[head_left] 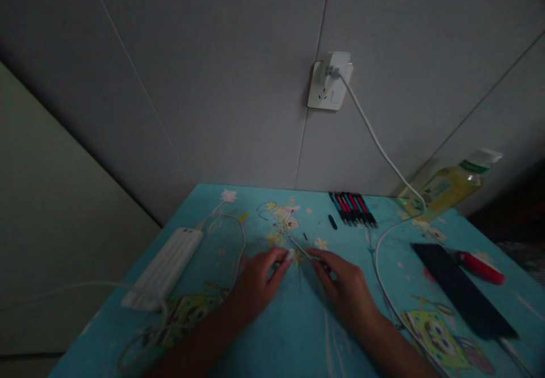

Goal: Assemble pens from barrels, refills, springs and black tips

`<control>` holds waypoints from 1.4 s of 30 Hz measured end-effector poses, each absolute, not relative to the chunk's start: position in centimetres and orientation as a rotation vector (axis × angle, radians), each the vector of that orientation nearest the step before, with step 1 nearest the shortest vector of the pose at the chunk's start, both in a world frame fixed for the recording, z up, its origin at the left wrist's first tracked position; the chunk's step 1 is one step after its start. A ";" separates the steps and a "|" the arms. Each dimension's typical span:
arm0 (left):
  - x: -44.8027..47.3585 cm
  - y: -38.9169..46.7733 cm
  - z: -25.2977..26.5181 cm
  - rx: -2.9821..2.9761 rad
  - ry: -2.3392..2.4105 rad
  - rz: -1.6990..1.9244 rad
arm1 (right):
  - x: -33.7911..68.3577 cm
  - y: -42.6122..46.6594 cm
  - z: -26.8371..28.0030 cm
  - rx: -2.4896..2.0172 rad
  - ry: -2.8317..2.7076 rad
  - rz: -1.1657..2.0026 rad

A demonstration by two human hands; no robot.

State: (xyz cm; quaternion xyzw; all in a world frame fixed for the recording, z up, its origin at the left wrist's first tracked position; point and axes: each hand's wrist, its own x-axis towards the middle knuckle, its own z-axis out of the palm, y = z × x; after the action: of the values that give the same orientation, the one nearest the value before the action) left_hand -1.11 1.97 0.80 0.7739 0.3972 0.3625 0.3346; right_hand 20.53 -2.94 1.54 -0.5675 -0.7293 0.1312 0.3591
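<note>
Over the middle of the blue patterned tabletop, my left hand (263, 278) pinches a small whitish piece (290, 254) between thumb and fingers. Facing it, my right hand (343, 281) is closed on a thin pale rod (300, 247). The rod's far tip points up and left, just beyond the left fingertips; its rear end is hidden in the hand. A short dark piece (305, 236) lies just past the hands, and farther back is a dark oblong piece (332, 222). Tiny dark specks lie near the rod's tip. The picture is dim, so fine detail is lost.
Several red, blue and black pens (353, 209) lie in a row at the back. A white power strip (164, 270) is at left. To the right are a yellow liquid bottle (453, 185), a dark flat panel (464, 290), a red object (481, 268) and a white cable (378, 253).
</note>
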 end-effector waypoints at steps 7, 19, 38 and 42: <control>-1.1 3.3 1.5 1.219 0.973 1.140 | 20.3 -1.9 1.0 -1.807 -1.946 0.268; -0.9 2.6 0.6 1.480 0.907 1.040 | 19.8 -2.1 0.5 -1.895 -1.916 0.210; -1.1 1.3 1.2 2.411 0.967 0.582 | 17.8 -2.8 3.0 -1.161 -1.161 1.113; -1.2 1.2 0.7 2.461 0.893 0.595 | 17.3 -3.0 3.0 -1.064 -1.120 1.197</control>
State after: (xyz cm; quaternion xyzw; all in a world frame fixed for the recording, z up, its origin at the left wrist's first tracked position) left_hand -1.20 1.22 0.71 0.8929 0.3240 0.2159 0.2263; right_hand 17.29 -2.96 3.03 -0.4513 -0.4749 0.5078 0.5594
